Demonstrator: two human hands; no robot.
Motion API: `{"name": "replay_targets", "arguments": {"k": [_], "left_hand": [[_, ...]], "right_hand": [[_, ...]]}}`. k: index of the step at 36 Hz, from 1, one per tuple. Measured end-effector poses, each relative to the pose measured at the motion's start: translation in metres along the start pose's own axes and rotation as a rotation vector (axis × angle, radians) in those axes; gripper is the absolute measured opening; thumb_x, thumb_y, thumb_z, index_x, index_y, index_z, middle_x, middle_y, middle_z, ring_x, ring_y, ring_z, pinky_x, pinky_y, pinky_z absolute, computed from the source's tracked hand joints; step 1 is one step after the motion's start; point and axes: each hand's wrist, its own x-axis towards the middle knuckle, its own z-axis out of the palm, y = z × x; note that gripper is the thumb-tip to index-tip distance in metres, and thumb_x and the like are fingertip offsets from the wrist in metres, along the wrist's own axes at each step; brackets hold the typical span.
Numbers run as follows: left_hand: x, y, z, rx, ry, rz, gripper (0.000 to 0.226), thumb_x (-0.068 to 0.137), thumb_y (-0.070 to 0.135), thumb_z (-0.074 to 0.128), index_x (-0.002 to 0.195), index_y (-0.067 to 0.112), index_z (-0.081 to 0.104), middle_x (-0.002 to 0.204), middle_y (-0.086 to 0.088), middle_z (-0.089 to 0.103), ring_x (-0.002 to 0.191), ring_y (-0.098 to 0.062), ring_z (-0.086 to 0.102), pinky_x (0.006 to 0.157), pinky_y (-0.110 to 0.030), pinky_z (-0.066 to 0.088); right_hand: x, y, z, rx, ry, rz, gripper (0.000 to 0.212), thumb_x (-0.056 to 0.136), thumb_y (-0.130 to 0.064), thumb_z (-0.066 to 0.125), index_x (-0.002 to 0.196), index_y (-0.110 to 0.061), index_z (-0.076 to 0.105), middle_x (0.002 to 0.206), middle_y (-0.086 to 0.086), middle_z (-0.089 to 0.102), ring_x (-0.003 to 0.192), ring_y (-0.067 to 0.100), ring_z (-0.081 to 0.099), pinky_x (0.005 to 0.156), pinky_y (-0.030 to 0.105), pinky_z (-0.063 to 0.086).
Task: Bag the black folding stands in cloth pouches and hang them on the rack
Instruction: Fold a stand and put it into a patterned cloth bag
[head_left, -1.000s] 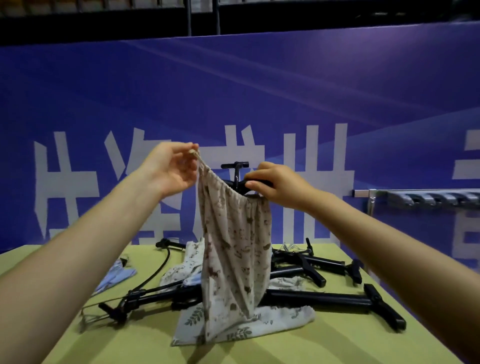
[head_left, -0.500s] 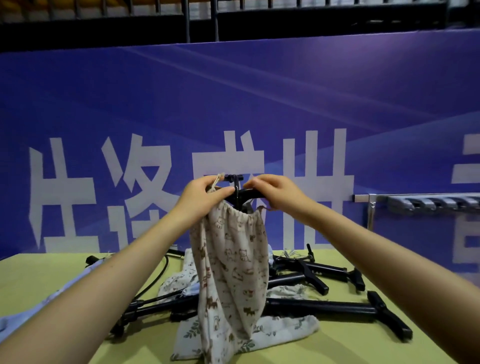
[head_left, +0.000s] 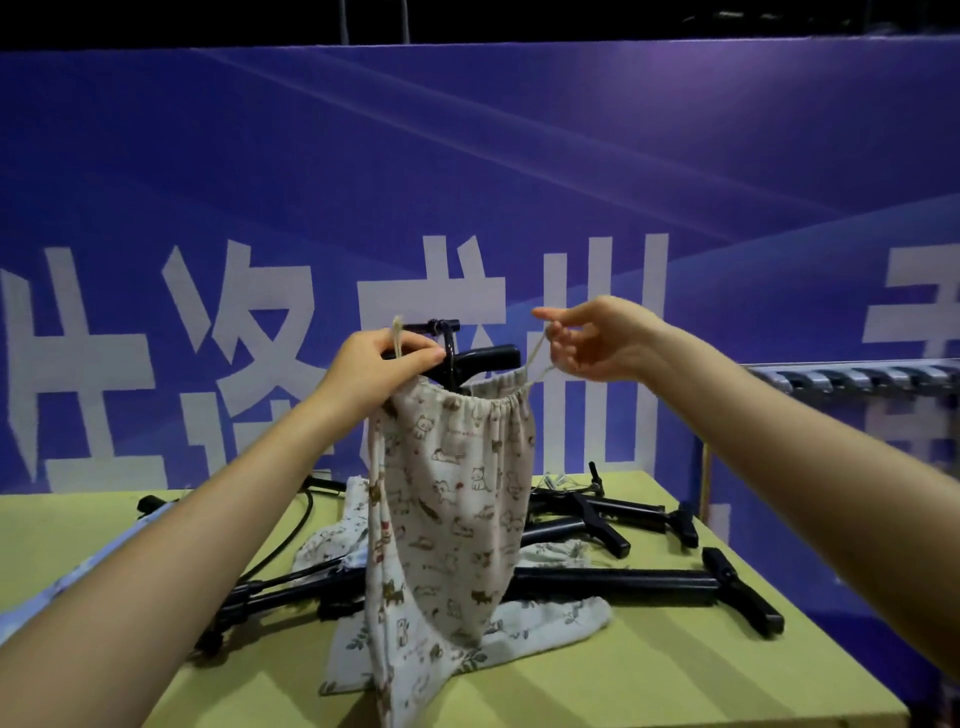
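At centre frame the left hand (head_left: 382, 358) grips the cat-print pouch (head_left: 457, 499) and its stand (head_left: 478, 358); the right hand (head_left: 592, 338) pinches the drawstring (head_left: 537, 353). Best pull the cord outward, steadily, while the left anchors the gathered mouth.

Dim indoor light, soft shadows, edges bowed (wide-angle), slightly blurred
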Motion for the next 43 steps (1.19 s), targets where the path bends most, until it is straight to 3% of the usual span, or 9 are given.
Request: {"name": "replay_targets", "arguments": {"k": [5,15,20,24,28,32,34,38,43], "left_hand": [[0.002,0.001,0.0,0.083,-0.012,0.032,0.004,0.087,0.029,0.069,0.089,0.026,0.069,0.095,-0.006,0.07,0.091,-0.019,0.065,0.083,-0.034,0.053],[0.014,0.004,0.012,0.192,-0.013,0.048,0.014,0.089,0.032,0.068,0.097,0.02,0.067,0.084,0.008,0.062,0.079,-0.007,0.058,0.063,-0.023,0.044],[0.017,-0.006,0.001,0.265,0.002,0.031,0.019,0.093,0.034,0.06,0.094,0.019,0.071,0.09,-0.005,0.068,0.087,-0.022,0.061,0.078,-0.039,0.049],[0.024,-0.008,-0.005,0.265,0.014,0.008,0.045,0.104,0.034,0.031,0.086,0.021,0.071,0.094,-0.008,0.066,0.09,-0.024,0.058,0.082,-0.035,0.043],[0.035,0.006,-0.01,0.224,0.09,0.065,0.047,0.105,0.025,0.03,0.076,0.011,0.065,0.081,-0.007,0.057,0.083,-0.026,0.053,0.071,-0.034,0.038],[0.051,0.021,-0.013,0.253,0.063,0.081,0.04,0.103,0.019,0.033,0.07,0.01,0.052,0.075,-0.002,0.05,0.082,-0.023,0.047,0.066,-0.032,0.031],[0.058,0.029,-0.018,0.28,0.049,0.079,0.039,0.102,0.02,0.033,0.072,0.008,0.054,0.079,-0.004,0.052,0.083,-0.023,0.046,0.065,-0.032,0.028],[0.065,0.038,-0.022,0.305,0.016,0.032,0.037,0.1,0.022,0.033,0.071,0.009,0.052,0.08,-0.009,0.051,0.072,-0.021,0.043,0.062,-0.029,0.033],[0.062,0.034,-0.018,0.066,-0.075,-0.136,0.034,0.097,0.02,0.032,0.067,0.016,0.047,0.078,-0.002,0.051,0.084,-0.022,0.048,0.076,-0.035,0.041]], "right_hand": [[0.001,-0.009,0.027,0.204,-0.036,-0.154,0.035,0.095,0.004,0.039,0.123,-0.005,0.057,0.066,0.005,0.055,0.052,0.009,0.052,0.047,0.017,0.047],[-0.005,-0.024,0.1,-0.28,-0.125,-0.461,0.034,0.094,0.008,0.04,0.119,-0.005,0.059,0.076,0.008,0.056,0.06,0.011,0.054,0.059,0.02,0.048],[0.002,-0.009,0.078,-0.616,-0.045,-0.695,0.022,0.095,-0.001,0.05,0.104,-0.013,0.067,0.083,0.003,0.067,0.077,0.013,0.066,0.074,0.024,0.054],[0.002,0.007,0.065,-0.91,-0.043,-0.671,0.026,0.097,-0.01,0.052,0.116,-0.02,0.067,0.116,-0.005,0.069,0.109,0.004,0.061,0.091,0.018,0.045],[0.003,0.046,0.061,-1.216,-0.067,-0.583,0.034,0.098,-0.022,0.053,0.132,-0.02,0.058,0.13,0.003,0.062,0.114,0.02,0.06,0.1,0.037,0.048],[0.007,0.065,0.056,-1.263,-0.007,-0.803,0.036,0.098,-0.013,0.054,0.133,-0.016,0.058,0.132,0.003,0.059,0.117,0.011,0.052,0.086,0.005,0.037],[0.011,0.065,0.052,-1.292,-0.004,-0.807,0.036,0.099,-0.015,0.053,0.134,-0.018,0.057,0.129,0.005,0.059,0.116,0.016,0.051,0.087,0.01,0.038],[0.013,0.065,0.044,-1.296,0.006,-0.767,0.033,0.099,-0.025,0.053,0.131,-0.027,0.057,0.119,0.006,0.058,0.106,0.023,0.053,0.085,0.045,0.053],[0.009,0.072,0.046,-1.357,0.007,-0.839,0.057,0.085,-0.051,0.065,0.133,-0.024,0.052,0.136,-0.004,0.049,0.123,0.015,0.038,0.097,0.026,0.034]]}}
